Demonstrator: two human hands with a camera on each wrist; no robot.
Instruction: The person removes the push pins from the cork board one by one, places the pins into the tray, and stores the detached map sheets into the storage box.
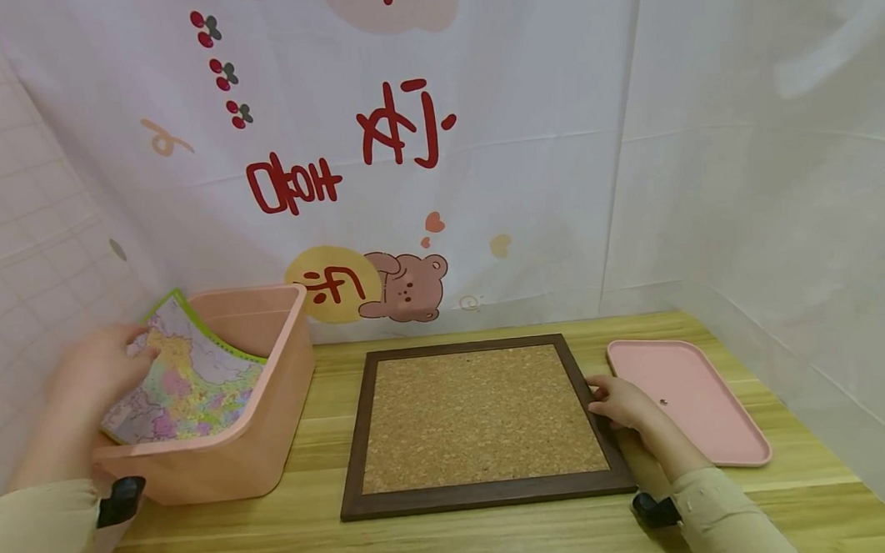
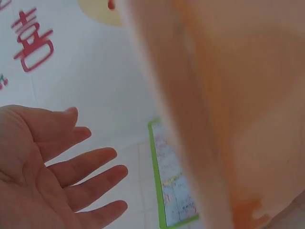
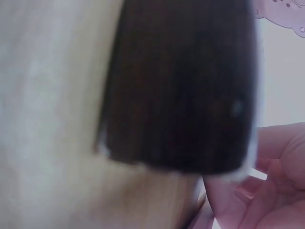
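While the left hand (image 1: 97,365) reaches at the upper edge of the map (image 1: 181,382), its fingers (image 2: 90,162) show spread and straight in the wrist view, gripping nothing. Map leans inside the pink bin (image 1: 270,419), just right of that hand. Right hand (image 1: 622,402) rests on the right rim of the corkboard (image 1: 480,416); whether its fingers curl round the frame cannot be told. Pink tray (image 1: 700,397) lies just right of it on the table (image 1: 456,543).
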